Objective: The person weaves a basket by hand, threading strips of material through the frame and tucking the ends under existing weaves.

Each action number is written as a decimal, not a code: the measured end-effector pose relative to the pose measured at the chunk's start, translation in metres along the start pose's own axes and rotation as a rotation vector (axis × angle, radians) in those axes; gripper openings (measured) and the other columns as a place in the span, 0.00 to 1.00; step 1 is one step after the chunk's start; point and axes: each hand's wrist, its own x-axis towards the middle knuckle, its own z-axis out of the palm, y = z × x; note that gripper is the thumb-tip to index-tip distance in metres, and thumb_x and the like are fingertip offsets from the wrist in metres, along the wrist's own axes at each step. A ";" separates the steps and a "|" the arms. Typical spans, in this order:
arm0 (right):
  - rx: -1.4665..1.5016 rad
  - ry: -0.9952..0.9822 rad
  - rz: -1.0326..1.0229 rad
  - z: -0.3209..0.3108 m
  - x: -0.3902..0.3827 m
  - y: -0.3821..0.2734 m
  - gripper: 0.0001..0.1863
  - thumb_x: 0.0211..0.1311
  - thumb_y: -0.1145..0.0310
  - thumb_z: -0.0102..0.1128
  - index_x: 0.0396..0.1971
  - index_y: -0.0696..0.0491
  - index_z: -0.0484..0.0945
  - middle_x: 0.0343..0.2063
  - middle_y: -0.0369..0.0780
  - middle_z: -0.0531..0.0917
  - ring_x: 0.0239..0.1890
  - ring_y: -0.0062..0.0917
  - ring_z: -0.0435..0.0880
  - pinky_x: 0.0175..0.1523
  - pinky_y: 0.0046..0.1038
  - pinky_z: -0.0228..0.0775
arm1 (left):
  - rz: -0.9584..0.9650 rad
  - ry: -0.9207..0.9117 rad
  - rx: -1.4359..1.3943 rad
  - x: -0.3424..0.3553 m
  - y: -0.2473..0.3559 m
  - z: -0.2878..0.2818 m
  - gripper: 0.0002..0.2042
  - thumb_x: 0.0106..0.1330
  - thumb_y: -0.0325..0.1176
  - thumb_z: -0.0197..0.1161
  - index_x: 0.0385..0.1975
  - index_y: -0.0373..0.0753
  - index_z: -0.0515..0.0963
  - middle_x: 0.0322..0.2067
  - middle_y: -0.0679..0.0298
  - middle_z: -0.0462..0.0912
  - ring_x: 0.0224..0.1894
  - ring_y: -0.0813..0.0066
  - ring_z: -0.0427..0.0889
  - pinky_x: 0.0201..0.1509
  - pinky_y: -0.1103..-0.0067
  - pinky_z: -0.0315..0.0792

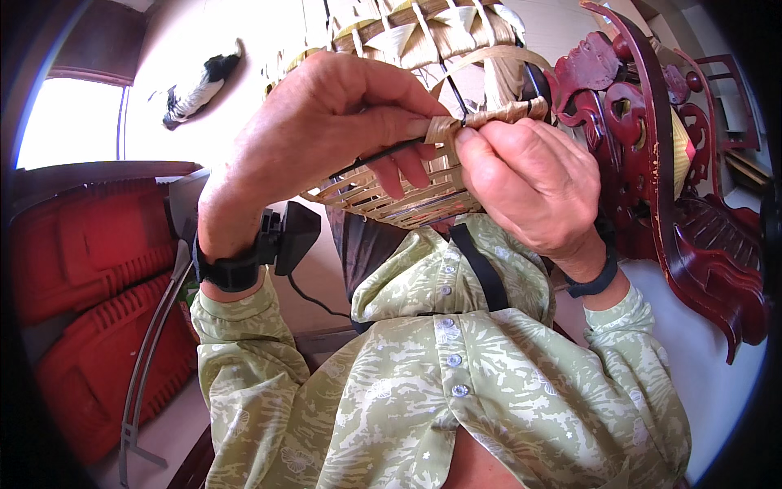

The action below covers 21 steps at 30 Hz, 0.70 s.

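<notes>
A partly woven tan basket with black rods and pale strips stretches across the upper middle, above my lap. My left hand reaches over its edge, thumb pressed against a tan strip wrapped round the rim, with some fingers hanging below behind a black rod. My right hand is closed at the same spot, thumb and forefinger pinching the wrapped rim just right of the left thumb. A loose loop of strip arches over the rim. What lies under the fingertips is partly hidden.
A carved dark-red wooden chair stands close on the right. Red plastic panels and a thin metal rail are at the left. A black-and-white animal or object lies on the pale floor at the upper left.
</notes>
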 end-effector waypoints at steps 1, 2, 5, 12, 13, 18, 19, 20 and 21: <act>-0.007 0.006 -0.003 0.001 -0.001 0.000 0.10 0.44 0.76 0.65 0.30 0.54 0.78 0.26 0.36 0.73 0.23 0.24 0.77 0.26 0.24 0.72 | 0.004 0.010 -0.004 -0.001 0.000 0.001 0.07 0.69 0.23 0.57 0.44 0.30 0.79 0.29 0.60 0.84 0.28 0.76 0.85 0.30 0.80 0.82; -0.015 0.012 -0.002 0.002 -0.001 0.000 0.10 0.44 0.76 0.65 0.30 0.54 0.78 0.26 0.36 0.73 0.23 0.24 0.76 0.26 0.24 0.71 | 0.009 0.019 -0.009 -0.002 0.000 0.001 0.07 0.69 0.23 0.58 0.43 0.30 0.79 0.29 0.60 0.84 0.28 0.76 0.85 0.30 0.80 0.82; -0.032 0.025 0.013 0.004 -0.002 -0.002 0.10 0.44 0.76 0.65 0.30 0.53 0.78 0.26 0.36 0.73 0.23 0.24 0.76 0.26 0.24 0.71 | -0.032 0.051 0.034 -0.004 0.005 0.006 0.08 0.67 0.24 0.61 0.43 0.29 0.79 0.29 0.60 0.84 0.29 0.76 0.85 0.30 0.81 0.82; -0.043 0.061 0.100 0.005 -0.007 -0.003 0.12 0.42 0.74 0.65 0.32 0.53 0.82 0.27 0.35 0.76 0.25 0.25 0.79 0.28 0.26 0.74 | -0.013 0.153 0.096 -0.002 0.001 0.014 0.07 0.67 0.23 0.60 0.41 0.28 0.79 0.28 0.61 0.84 0.28 0.78 0.84 0.28 0.84 0.79; -0.032 0.072 0.124 0.006 -0.009 -0.004 0.13 0.41 0.75 0.65 0.32 0.53 0.82 0.27 0.35 0.77 0.25 0.25 0.79 0.28 0.26 0.74 | -0.021 0.167 0.149 -0.003 0.002 0.016 0.07 0.66 0.23 0.60 0.41 0.28 0.79 0.28 0.61 0.84 0.27 0.79 0.84 0.28 0.84 0.78; 0.119 0.122 0.436 0.001 -0.009 -0.025 0.12 0.48 0.79 0.69 0.35 0.55 0.84 0.25 0.36 0.80 0.25 0.26 0.82 0.30 0.26 0.75 | -0.010 0.212 0.170 -0.008 0.004 0.024 0.08 0.65 0.23 0.59 0.41 0.28 0.79 0.27 0.62 0.84 0.25 0.82 0.82 0.27 0.86 0.76; 0.161 0.133 0.525 -0.002 -0.009 -0.032 0.11 0.51 0.80 0.69 0.36 0.56 0.84 0.25 0.36 0.82 0.25 0.25 0.82 0.30 0.25 0.75 | -0.020 0.214 0.170 -0.008 0.004 0.026 0.08 0.65 0.23 0.59 0.41 0.28 0.79 0.26 0.62 0.84 0.24 0.82 0.81 0.26 0.86 0.76; 0.218 0.147 0.614 -0.003 -0.009 -0.039 0.10 0.52 0.79 0.69 0.36 0.56 0.83 0.25 0.37 0.83 0.25 0.25 0.83 0.30 0.24 0.75 | -0.029 0.216 0.171 -0.007 0.004 0.027 0.08 0.65 0.22 0.58 0.41 0.28 0.79 0.26 0.62 0.84 0.24 0.82 0.81 0.26 0.86 0.76; 0.275 0.161 0.703 -0.003 -0.008 -0.046 0.10 0.53 0.78 0.69 0.36 0.57 0.83 0.26 0.37 0.84 0.24 0.24 0.83 0.30 0.24 0.75 | -0.005 0.225 0.177 -0.007 0.004 0.028 0.08 0.65 0.22 0.58 0.41 0.28 0.79 0.26 0.62 0.84 0.24 0.82 0.81 0.26 0.86 0.76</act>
